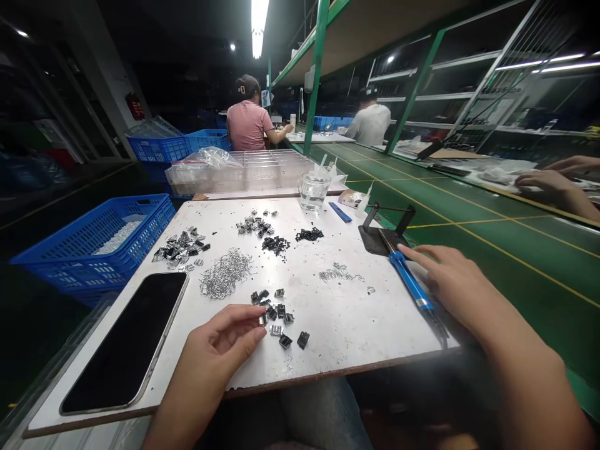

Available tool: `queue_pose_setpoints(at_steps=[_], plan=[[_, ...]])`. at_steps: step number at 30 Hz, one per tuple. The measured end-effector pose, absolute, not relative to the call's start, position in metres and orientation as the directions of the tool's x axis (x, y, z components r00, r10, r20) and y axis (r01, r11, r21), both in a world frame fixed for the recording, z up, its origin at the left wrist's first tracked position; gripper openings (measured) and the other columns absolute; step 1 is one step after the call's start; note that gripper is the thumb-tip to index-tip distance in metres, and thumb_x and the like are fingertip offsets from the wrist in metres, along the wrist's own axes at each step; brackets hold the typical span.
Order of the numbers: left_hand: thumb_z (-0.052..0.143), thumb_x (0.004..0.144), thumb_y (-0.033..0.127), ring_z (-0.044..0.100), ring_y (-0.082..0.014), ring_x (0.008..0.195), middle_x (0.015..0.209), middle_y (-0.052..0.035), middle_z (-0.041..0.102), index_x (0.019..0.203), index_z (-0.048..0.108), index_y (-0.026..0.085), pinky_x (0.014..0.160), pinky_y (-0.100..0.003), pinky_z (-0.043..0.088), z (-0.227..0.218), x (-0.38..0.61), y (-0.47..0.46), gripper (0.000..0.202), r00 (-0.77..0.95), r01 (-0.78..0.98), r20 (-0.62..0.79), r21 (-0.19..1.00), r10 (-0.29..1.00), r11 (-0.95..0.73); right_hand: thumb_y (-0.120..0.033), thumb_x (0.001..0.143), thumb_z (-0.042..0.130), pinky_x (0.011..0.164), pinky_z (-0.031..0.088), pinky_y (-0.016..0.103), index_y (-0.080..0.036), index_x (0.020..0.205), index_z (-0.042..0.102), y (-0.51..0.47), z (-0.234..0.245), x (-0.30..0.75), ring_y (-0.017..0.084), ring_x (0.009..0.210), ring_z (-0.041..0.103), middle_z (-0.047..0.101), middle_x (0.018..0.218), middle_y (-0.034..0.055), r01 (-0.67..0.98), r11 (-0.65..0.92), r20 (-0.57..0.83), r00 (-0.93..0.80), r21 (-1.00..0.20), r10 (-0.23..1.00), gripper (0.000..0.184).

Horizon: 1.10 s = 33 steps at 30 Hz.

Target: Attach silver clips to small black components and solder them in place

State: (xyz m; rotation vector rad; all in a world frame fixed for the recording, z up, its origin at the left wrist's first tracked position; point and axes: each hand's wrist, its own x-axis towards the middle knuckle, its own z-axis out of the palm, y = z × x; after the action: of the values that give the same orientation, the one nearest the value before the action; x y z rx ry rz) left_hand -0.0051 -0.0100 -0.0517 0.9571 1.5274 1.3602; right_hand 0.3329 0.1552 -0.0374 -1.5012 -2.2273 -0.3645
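My left hand [220,344] rests on the white work board [337,312] near its front edge, thumb and fingers pinched on a small metal part [263,320] at the edge of a cluster of small black and silver parts [279,312]. My right hand [450,278] lies at the board's right edge, its fingers stretched over the blue handle of a soldering iron [412,284] and touching it. The iron's tip end rests on a black stand [382,234].
A phone [126,340] lies face up at the board's left front. Piles of wire springs [225,275], metal clips [180,250] and black bits [309,235] are spread across it. A glass jar [313,189], clear compartment trays [262,169] and blue crates [100,240] stand around. Other people work nearby.
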Motion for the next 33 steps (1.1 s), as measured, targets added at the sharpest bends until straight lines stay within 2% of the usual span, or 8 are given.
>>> queue_pose_setpoints(at_steps=[3, 5, 8, 11, 15, 18, 21, 33], plan=[[0.069, 0.079, 0.029, 0.062, -0.0220, 0.101, 0.104, -0.0043, 0.067, 0.093, 0.074, 0.028, 0.089, -0.029, 0.051, -0.048, 0.000, -0.012, 0.015, -0.249, 0.266, 0.089, 0.964, 0.964, -0.021, -0.014, 0.090, 0.042, 0.091, 0.042, 0.047, -0.017, 0.122, 0.060, 0.126, -0.036, 0.300, 0.031, 0.115, 0.051, 0.058, 0.119, 0.0187, 0.871, 0.489, 0.666, -0.337, -0.048, 0.665, 0.037], [0.066, 0.081, 0.024, 0.062, -0.0220, 0.098, 0.101, -0.0053, 0.066, 0.095, 0.073, 0.029, 0.087, -0.029, 0.050, -0.047, 0.005, -0.013, 0.017, -0.160, 0.437, 0.254, 0.885, 0.954, -0.162, -0.024, 0.090, 0.052, 0.091, 0.045, 0.043, -0.021, 0.123, 0.056, 0.098, -0.040, 0.265, 0.027, 0.106, 0.056, 0.060, 0.115, 0.0134, 0.725, 0.633, 0.702, -0.300, -0.272, 0.645, 0.034], [0.059, 0.083, 0.011, 0.061, -0.0218, 0.093, 0.099, -0.0079, 0.066, 0.108, 0.068, 0.026, 0.082, -0.029, 0.050, -0.040, 0.015, -0.016, 0.030, 0.048, 0.585, 0.475, 0.699, 0.878, -0.411, -0.030, 0.087, 0.060, 0.077, 0.052, 0.028, -0.027, 0.113, 0.059, 0.057, -0.048, 0.212, 0.018, 0.087, 0.063, 0.065, 0.102, 0.0033, 0.334, 0.589, 0.413, -0.468, -0.736, 0.781, 0.026], [0.052, 0.084, 0.004, 0.060, -0.0209, 0.091, 0.097, -0.0089, 0.067, 0.116, 0.063, 0.023, 0.080, -0.029, 0.048, -0.029, 0.017, -0.015, 0.038, 0.232, 0.665, 0.538, 0.520, 0.810, -0.536, -0.031, 0.087, 0.062, 0.071, 0.051, 0.025, -0.024, 0.091, 0.066, 0.040, -0.054, 0.186, 0.016, 0.079, 0.063, 0.067, 0.085, 0.0005, 0.107, 0.323, 0.209, -0.567, -0.940, 0.797, 0.009], [0.056, 0.087, 0.018, 0.059, -0.0214, 0.095, 0.100, -0.0083, 0.066, 0.109, 0.062, 0.021, 0.084, -0.029, 0.047, -0.013, -0.006, 0.007, 0.023, 0.323, 0.729, 0.377, 0.486, 0.868, -0.482, -0.031, 0.084, 0.066, 0.070, 0.051, 0.023, -0.022, 0.087, 0.070, 0.049, -0.060, 0.186, 0.015, 0.076, 0.062, 0.066, 0.082, 0.0005, -0.017, 0.161, 0.150, -0.478, -0.987, 0.866, 0.011], [0.058, 0.085, 0.037, 0.054, -0.0275, 0.099, 0.104, -0.0097, 0.061, 0.098, 0.064, 0.021, 0.086, -0.040, 0.044, -0.010, -0.036, 0.042, 0.021, 0.144, 0.866, 0.242, 0.438, 0.960, -0.240, -0.033, 0.086, 0.063, 0.073, 0.053, 0.024, -0.023, 0.097, 0.071, 0.054, -0.064, 0.190, 0.016, 0.078, 0.063, 0.067, 0.087, 0.0018, -0.050, 0.144, 0.152, -0.385, -0.988, 0.910, 0.017], [0.056, 0.083, 0.044, 0.050, -0.0308, 0.101, 0.103, -0.0107, 0.056, 0.092, 0.064, 0.020, 0.084, -0.044, 0.042, -0.017, -0.057, 0.075, 0.027, 0.032, 0.923, 0.127, 0.376, 0.991, -0.078, -0.032, 0.085, 0.063, 0.074, 0.053, 0.024, -0.025, 0.098, 0.071, 0.051, -0.068, 0.191, 0.016, 0.083, 0.064, 0.067, 0.094, 0.0020, -0.068, 0.164, 0.177, -0.297, -0.984, 0.938, 0.017], [0.063, 0.071, 0.047, 0.052, -0.0330, 0.095, 0.086, -0.0104, 0.062, 0.071, 0.070, 0.022, 0.079, -0.038, 0.041, -0.030, -0.068, 0.106, 0.026, 0.030, 0.915, 0.032, 0.402, 0.999, -0.040, -0.025, 0.088, 0.060, 0.081, 0.049, 0.027, -0.023, 0.095, 0.068, 0.041, -0.072, 0.188, 0.017, 0.091, 0.062, 0.067, 0.094, 0.0029, 0.013, 0.316, 0.297, -0.308, -0.949, 0.904, 0.011]])
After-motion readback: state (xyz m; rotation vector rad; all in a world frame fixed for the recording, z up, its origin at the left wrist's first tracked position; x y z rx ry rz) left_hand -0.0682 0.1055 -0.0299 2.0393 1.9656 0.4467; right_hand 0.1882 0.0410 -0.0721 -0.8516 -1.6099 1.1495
